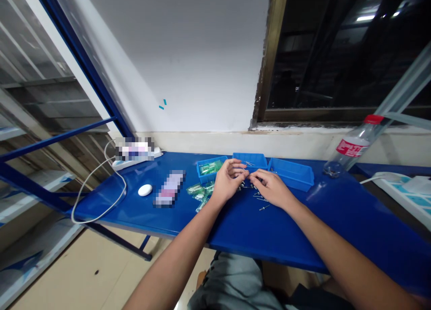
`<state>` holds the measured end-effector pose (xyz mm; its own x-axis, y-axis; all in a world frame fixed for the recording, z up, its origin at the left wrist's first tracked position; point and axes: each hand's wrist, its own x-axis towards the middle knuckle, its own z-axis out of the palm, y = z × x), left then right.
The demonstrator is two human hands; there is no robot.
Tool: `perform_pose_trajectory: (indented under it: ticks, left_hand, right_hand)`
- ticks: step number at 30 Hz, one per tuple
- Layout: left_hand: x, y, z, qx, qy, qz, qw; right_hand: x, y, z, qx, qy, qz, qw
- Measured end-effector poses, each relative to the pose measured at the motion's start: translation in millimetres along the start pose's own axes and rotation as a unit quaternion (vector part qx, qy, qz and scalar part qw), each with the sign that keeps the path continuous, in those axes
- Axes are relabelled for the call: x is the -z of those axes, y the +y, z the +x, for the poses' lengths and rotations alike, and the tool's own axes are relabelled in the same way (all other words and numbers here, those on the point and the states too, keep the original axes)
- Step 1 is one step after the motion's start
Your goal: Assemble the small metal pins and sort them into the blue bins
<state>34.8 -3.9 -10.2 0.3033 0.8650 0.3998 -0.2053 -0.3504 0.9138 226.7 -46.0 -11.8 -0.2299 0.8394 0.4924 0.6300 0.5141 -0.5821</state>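
Note:
Over the middle of the blue table, my left hand (pixel 229 179) and my right hand (pixel 269 186) meet at their fingertips. A thin metal piece, apparently a blind rivet, shows at my left fingers, which are closed in a pinch. My right thumb and fingers are pressed together too; what lies between them is hidden. Several loose blind rivets (pixel 264 207) are scattered on the table under and beside my right hand. Small green-and-clear packets (pixel 199 191) lie left of my left hand. Behind my hands, a blue bin (pixel 257 161) has a few rivets in it.
A left bin (pixel 204 176) contains green packets; a third bin (pixel 292 175) stands right. A blurred flat object (pixel 169 189) and a white oval object (pixel 145 190) lie left. A power strip (pixel 138 159) trails a looping cable. A red-capped bottle (pixel 352 146) stands at the back right.

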Motion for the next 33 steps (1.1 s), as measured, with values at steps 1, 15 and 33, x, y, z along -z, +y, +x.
perform_pose_trajectory:
  ticks: [1, 15, 33]
  left_hand:
    - [0.3, 1, 0, 0.008, -0.003, -0.017, 1.000]
    - [2.4, -6, 0, 0.002, 0.003, 0.034, 0.999]
    - [2.5, 3, -4, -0.032, 0.031, 0.182, 0.982]
  right_hand:
    - [-1, 1, 0, 0.005, -0.003, -0.005, 1.000]
    - [-4, 11, 0, -0.102, 0.044, 0.090, 0.990]
    - [-20, 4, -1, 0.129, -0.075, -0.036, 0.988]
